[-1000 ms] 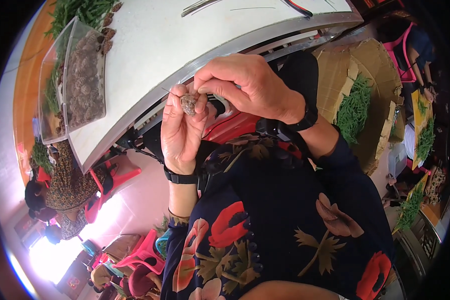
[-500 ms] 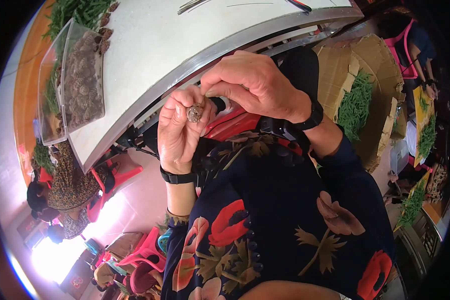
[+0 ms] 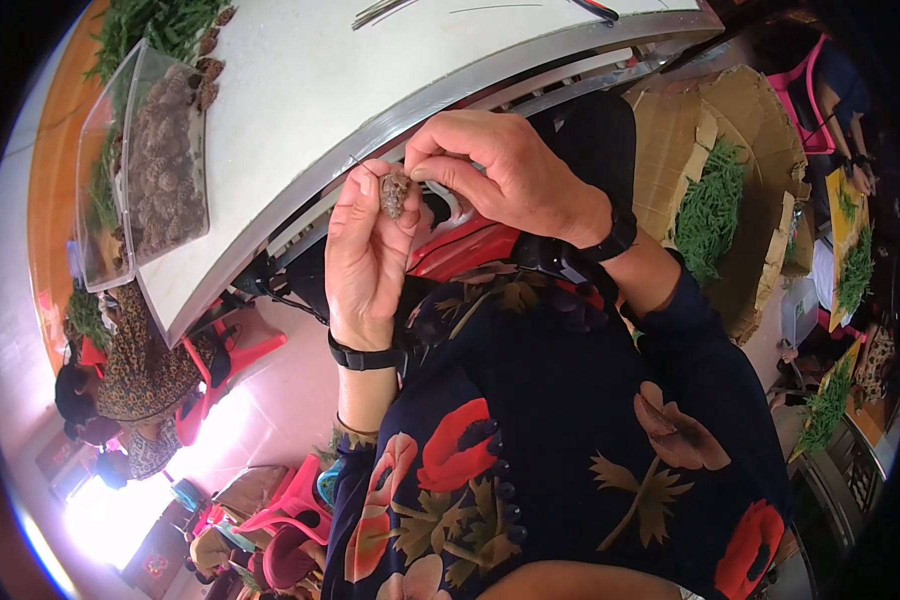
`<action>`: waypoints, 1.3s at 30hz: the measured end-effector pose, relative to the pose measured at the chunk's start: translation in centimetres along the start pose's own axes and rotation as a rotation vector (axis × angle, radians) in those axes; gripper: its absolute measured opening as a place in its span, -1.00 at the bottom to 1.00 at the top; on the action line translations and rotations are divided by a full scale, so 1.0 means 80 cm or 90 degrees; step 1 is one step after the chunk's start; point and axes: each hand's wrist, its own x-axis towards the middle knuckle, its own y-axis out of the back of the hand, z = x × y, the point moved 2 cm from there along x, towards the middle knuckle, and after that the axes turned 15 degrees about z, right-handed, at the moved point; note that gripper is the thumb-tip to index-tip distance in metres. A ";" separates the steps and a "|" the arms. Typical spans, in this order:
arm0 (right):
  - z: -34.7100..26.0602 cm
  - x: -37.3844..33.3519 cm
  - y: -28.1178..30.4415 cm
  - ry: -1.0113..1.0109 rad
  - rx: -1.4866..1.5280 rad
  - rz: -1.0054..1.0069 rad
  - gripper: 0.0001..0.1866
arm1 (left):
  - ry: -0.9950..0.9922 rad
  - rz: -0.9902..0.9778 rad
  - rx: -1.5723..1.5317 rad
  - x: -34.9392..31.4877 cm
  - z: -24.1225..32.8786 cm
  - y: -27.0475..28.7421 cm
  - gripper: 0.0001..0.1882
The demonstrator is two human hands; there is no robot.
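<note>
1. Head cam: left fisheye of worn pair, facing down, upright.
2. Near range: left hand point(image 3: 363, 275), right hand point(image 3: 515, 175) upper centre; wearer's floral top point(image 3: 570, 400) lower centre.
3. Wide field: white table point(image 3: 340, 70) upper left; straight edges bow.

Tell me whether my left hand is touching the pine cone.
Touching. The head view shows your left hand pinching the pine cone, thumb along its left side, with no gap between skin and cone.
</note>
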 end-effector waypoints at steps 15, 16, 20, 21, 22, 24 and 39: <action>0.008 0.003 -0.005 0.026 -0.022 0.008 -0.95 | 0.074 0.005 -0.064 0.006 -0.002 0.013 -0.79; 0.009 0.002 -0.006 -0.012 0.011 0.005 -0.95 | 0.131 -0.032 -0.120 0.008 -0.004 0.014 -0.79; 0.008 -0.003 -0.011 -0.087 0.074 -0.012 -0.95 | 0.128 -0.053 -0.154 0.010 -0.005 0.018 -0.78; 0.007 -0.004 -0.012 -0.106 0.089 -0.018 -0.95 | 0.127 -0.052 -0.154 0.009 -0.004 0.018 -0.78; 0.008 -0.004 -0.011 -0.107 0.088 -0.017 -0.95 | 0.098 -0.050 -0.121 0.007 -0.004 0.017 -0.78; 0.006 0.000 -0.006 -0.038 0.067 -0.015 -0.96 | 0.038 -0.047 -0.053 0.004 -0.003 0.013 -0.78; 0.003 0.001 0.001 0.139 -0.044 0.022 -0.95 | -0.114 -0.026 0.085 -0.010 -0.004 0.000 -0.78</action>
